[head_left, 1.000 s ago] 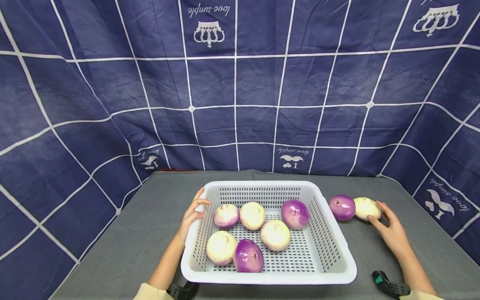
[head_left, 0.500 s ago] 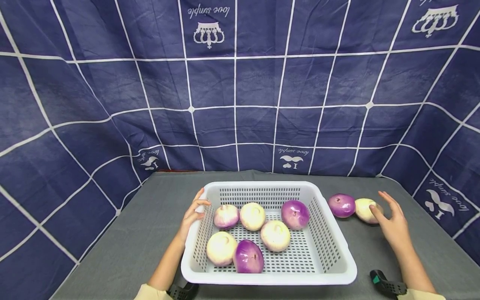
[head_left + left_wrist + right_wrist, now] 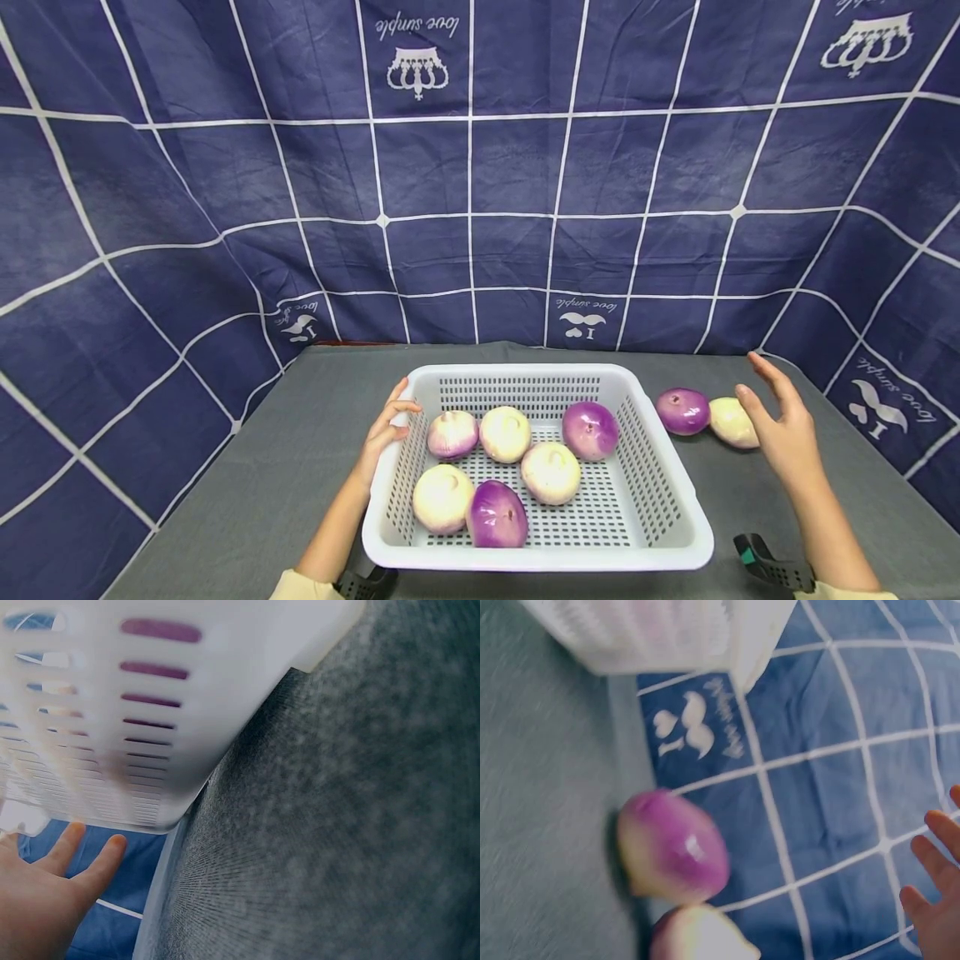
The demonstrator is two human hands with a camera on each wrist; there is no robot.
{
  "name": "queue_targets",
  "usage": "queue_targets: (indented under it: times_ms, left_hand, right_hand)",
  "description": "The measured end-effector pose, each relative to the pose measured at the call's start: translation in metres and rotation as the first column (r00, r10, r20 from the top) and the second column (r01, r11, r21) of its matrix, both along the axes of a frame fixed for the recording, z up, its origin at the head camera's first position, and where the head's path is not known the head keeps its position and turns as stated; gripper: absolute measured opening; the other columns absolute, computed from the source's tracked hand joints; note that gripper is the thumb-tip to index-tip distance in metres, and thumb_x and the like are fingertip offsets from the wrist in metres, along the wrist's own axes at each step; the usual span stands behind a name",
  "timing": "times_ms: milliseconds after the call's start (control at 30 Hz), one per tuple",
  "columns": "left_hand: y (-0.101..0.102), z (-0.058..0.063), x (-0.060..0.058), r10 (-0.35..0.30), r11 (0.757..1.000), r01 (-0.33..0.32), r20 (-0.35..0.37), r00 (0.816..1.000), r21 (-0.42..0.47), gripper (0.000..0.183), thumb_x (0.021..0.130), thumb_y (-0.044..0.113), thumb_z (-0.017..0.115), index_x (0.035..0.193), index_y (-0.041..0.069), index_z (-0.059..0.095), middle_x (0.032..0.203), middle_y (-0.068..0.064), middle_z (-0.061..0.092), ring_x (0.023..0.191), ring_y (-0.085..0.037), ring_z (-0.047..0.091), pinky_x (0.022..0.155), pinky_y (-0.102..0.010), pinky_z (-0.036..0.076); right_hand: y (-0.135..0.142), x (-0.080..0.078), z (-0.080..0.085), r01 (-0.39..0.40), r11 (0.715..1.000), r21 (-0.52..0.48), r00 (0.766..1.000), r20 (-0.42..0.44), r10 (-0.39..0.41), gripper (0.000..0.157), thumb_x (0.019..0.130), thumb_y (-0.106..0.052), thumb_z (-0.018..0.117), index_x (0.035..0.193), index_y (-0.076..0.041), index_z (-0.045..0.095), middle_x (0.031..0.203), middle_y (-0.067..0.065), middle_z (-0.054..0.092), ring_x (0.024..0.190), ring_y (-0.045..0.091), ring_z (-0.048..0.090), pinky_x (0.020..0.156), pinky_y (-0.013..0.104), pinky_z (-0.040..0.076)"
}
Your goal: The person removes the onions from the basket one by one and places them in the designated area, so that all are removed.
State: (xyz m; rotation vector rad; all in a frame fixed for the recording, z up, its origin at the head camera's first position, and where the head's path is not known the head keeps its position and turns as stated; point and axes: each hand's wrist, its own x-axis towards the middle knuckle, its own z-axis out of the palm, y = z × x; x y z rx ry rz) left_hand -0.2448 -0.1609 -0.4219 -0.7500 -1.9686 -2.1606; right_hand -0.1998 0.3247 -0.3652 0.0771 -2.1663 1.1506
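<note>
A white slotted plastic basket (image 3: pixel 540 559) holds several onions, some purple like the front onion (image 3: pixel 497 514) and some pale like the one beside it (image 3: pixel 442 498). My left hand (image 3: pixel 377 440) rests on the basket's left rim; the left wrist view shows spread, fairly straight fingers (image 3: pixel 103 864) by its slotted wall. Right of the basket, a purple onion (image 3: pixel 683 411) and a pale onion (image 3: pixel 733 422) lie side by side on the table. My right hand (image 3: pixel 787 425) holds nothing. Raised with fingers apart, it overlaps the pale onion's right side in the head view.
Grey cloth covers the table (image 3: pixel 247 492). A blue curtain (image 3: pixel 517 167) with white grid lines hangs behind it and along both sides. Dark straps with devices sit at both wrists, the right one (image 3: pixel 772 571) close over the table.
My right hand has let go of the pale onion and risen away from it, fingers spreading. That onion stays beside the purple one. The left hand and basket have not moved.
</note>
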Motion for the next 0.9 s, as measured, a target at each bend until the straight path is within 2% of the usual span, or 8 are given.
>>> queue_targets:
  times_ms: [133, 333, 433, 567, 667, 800, 867, 900]
  left_hand:
    - [0.0, 0.001, 0.001, -0.003, 1.0, 0.003, 0.006, 1.0, 0.0, 0.037, 0.074, -0.004, 0.035, 0.101, 0.009, 0.057, 0.151, -0.02, 0.002, 0.135, -0.035, 0.001, 0.094, -0.015, 0.032]
    - [0.0, 0.001, 0.001, -0.01, 1.0, 0.01, 0.005, 1.0, 0.004, 0.038, 0.075, -0.004, 0.034, 0.101, 0.011, 0.057, 0.151, -0.02, 0.001, 0.135, -0.036, 0.001, 0.094, -0.014, 0.032]
    - [0.0, 0.001, 0.001, -0.009, 1.0, 0.009, 0.007, 1.0, 0.007, 0.038, 0.074, -0.003, 0.034, 0.101, 0.011, 0.057, 0.151, -0.02, 0.001, 0.136, -0.031, 0.006, 0.095, -0.014, 0.031]
    - [0.0, 0.001, 0.002, -0.007, 1.0, 0.007, 0.023, 1.0, 0.011, 0.037, 0.074, -0.003, 0.034, 0.101, 0.008, 0.056, 0.151, -0.018, 0.001, 0.134, -0.019, 0.012, 0.095, -0.014, 0.031]
    - [0.0, 0.002, 0.002, -0.001, 1.0, 0.001, 0.032, 0.999, 0.011, 0.036, 0.074, -0.003, 0.034, 0.102, 0.005, 0.056, 0.152, -0.017, 0.001, 0.133, -0.016, 0.013, 0.095, -0.014, 0.031]
    - [0.001, 0.002, 0.003, -0.005, 1.0, 0.004, 0.044, 0.999, 0.012, 0.036, 0.074, -0.004, 0.033, 0.102, 0.003, 0.055, 0.152, -0.016, 0.001, 0.135, -0.021, 0.011, 0.095, -0.014, 0.032]
    - [0.001, 0.003, 0.004, -0.007, 1.0, 0.006, 0.052, 0.999, 0.016, 0.036, 0.074, -0.004, 0.033, 0.102, 0.002, 0.054, 0.153, -0.015, 0.001, 0.135, -0.026, 0.008, 0.095, -0.014, 0.032]
    - [0.001, 0.004, 0.004, -0.01, 1.0, 0.009, 0.052, 0.999, 0.017, 0.036, 0.074, -0.004, 0.033, 0.102, 0.002, 0.054, 0.153, -0.015, 0.001, 0.136, -0.028, 0.007, 0.095, -0.014, 0.032]
  right_hand:
    - [-0.012, 0.006, 0.014, -0.044, 0.999, 0.027, 0.998, -0.038, 0.045, 0.05, 0.09, -0.012, 0.051, 0.138, -0.015, 0.038, 0.129, -0.03, 0.041, 0.118, -0.018, 0.032, 0.095, -0.001, 0.02]
    - [-0.031, 0.014, 0.028, -0.142, 0.988, 0.061, 0.987, -0.07, 0.146, 0.051, 0.088, -0.004, 0.051, 0.137, -0.009, 0.038, 0.131, -0.029, 0.041, 0.119, -0.017, 0.033, 0.095, 0.0, 0.022]
    - [-0.04, 0.018, 0.032, -0.173, 0.981, 0.085, 0.982, -0.064, 0.179, 0.052, 0.087, -0.002, 0.052, 0.137, -0.009, 0.039, 0.129, -0.03, 0.041, 0.119, -0.017, 0.033, 0.095, 0.0, 0.022]
    - [-0.051, 0.019, 0.032, -0.206, 0.97, 0.132, 0.977, -0.036, 0.212, 0.054, 0.086, -0.003, 0.055, 0.137, -0.012, 0.04, 0.127, -0.032, 0.04, 0.117, -0.019, 0.033, 0.093, -0.001, 0.021]
    - [-0.058, 0.019, 0.031, -0.252, 0.956, 0.152, 0.966, -0.012, 0.256, 0.055, 0.084, -0.002, 0.056, 0.136, -0.011, 0.04, 0.128, -0.031, 0.038, 0.117, -0.019, 0.032, 0.092, -0.001, 0.022]
    - [-0.067, 0.02, 0.028, -0.303, 0.938, 0.167, 0.953, 0.045, 0.299, 0.056, 0.084, -0.003, 0.056, 0.137, -0.01, 0.038, 0.129, -0.032, 0.034, 0.117, -0.019, 0.03, 0.09, -0.001, 0.023]
    - [-0.072, 0.022, 0.028, -0.314, 0.932, 0.183, 0.949, 0.088, 0.302, 0.057, 0.085, -0.007, 0.056, 0.138, -0.013, 0.037, 0.133, -0.024, 0.036, 0.117, -0.02, 0.028, 0.089, -0.001, 0.023]
    - [-0.074, 0.023, 0.028, -0.327, 0.926, 0.188, 0.944, 0.11, 0.31, 0.057, 0.086, -0.008, 0.056, 0.139, -0.013, 0.036, 0.136, -0.018, 0.037, 0.116, -0.02, 0.028, 0.095, 0.005, 0.026]
